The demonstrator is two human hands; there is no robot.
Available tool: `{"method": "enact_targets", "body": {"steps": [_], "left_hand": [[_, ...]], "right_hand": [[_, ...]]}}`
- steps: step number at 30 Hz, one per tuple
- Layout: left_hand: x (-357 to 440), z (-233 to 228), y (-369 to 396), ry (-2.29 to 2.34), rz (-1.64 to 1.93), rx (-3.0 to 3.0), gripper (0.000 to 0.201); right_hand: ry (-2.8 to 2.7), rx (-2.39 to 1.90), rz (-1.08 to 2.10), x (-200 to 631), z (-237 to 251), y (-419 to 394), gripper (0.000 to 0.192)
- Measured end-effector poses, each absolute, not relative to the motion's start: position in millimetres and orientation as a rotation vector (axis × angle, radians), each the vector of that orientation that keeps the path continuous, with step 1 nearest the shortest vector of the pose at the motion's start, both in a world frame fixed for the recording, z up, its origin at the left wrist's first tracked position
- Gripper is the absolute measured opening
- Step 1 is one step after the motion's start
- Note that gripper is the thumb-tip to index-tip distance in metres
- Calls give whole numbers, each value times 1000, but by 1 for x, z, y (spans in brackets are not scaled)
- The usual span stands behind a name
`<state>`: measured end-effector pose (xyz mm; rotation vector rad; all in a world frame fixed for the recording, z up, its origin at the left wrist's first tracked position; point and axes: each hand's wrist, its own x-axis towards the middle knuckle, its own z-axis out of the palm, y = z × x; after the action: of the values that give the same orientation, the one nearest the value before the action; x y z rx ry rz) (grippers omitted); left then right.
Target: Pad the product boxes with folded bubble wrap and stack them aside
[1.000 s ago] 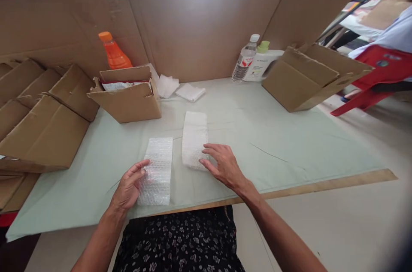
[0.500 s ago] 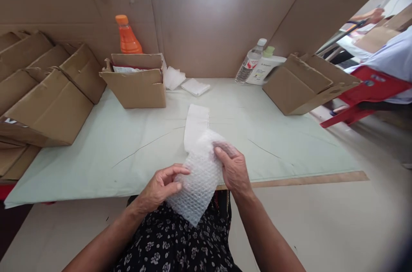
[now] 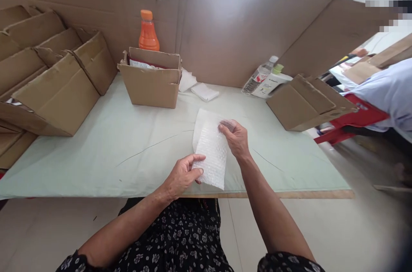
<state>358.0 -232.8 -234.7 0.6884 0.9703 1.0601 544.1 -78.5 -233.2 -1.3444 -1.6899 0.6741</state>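
A person holds a translucent bubble-wrap piece (image 3: 212,152) just below and right of the middle of the frame. The right hand (image 3: 236,137) grips its upper right edge, thumb on the near face and fingers curled behind the film, so this grip is closed on it. The left hand (image 3: 183,174) is at its lower left edge, with forefinger and thumb slightly apart and touching the face; how firmly the partly hidden other fingers pinch it cannot be told. The bubble-wrap piece slants a little and overlaps a white piece (image 3: 196,134), which shows along its left and upper edges, above the pale green cloth (image 3: 154,139) covering the table.

Farther up, left of centre, stands a cardboard box (image 3: 154,89) with packets inside, and an orange bottle (image 3: 148,37) rises behind it. Just right of that box lie a crumpled white sheet (image 3: 187,80) and a folded white pad (image 3: 205,92). Right of centre, a clear bottle (image 3: 257,79) leans beside a white bottle (image 3: 273,86) with a green cap, next to a tilted carton (image 3: 289,107). More cardboard boxes (image 3: 61,96) crowd the left edge. A cardboard panel (image 3: 231,40) spans the back. At the far right, a co-worker in a pale top (image 3: 383,92) sits on a red chair (image 3: 363,113).
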Motion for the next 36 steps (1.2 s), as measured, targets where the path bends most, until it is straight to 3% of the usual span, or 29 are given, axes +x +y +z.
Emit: {"method": "enact_targets", "body": {"steps": [3,7,10,13,17,22,27,32,36], "left_hand": [[358,-251,-216,1025,987,557,65],[355,-259,-210,1057,890,509,77],[355,-256,-210,1087,861,522,78],[352,-252,-211,1104,831,553,77],[328,-247,-225,1122,756,732,74],[292,-243,-250,1449,735,1526,46],[306,-249,-237,1218,544,2406,58],[320,-254,-214,1049,331,2494,66],[318,-251,-211,1029,501,2387,72]], "right_hand": [[-1743,-1477,607,538,-261,-55,37],[-1815,-1601,309,541,-283,-58,64],[-2063,-1504,101,540,-284,-74,46],[-2315,-1360,242,536,-283,-84,27],[-2310,-1309,371,559,-272,-97,30],[-2431,-1177,527,616,-249,-149,40],[-2575,-1092,421,612,-257,-201,51],[-2501,-1069,123,578,-274,-208,19],[-2316,-1083,283,569,-269,-198,13]]}}
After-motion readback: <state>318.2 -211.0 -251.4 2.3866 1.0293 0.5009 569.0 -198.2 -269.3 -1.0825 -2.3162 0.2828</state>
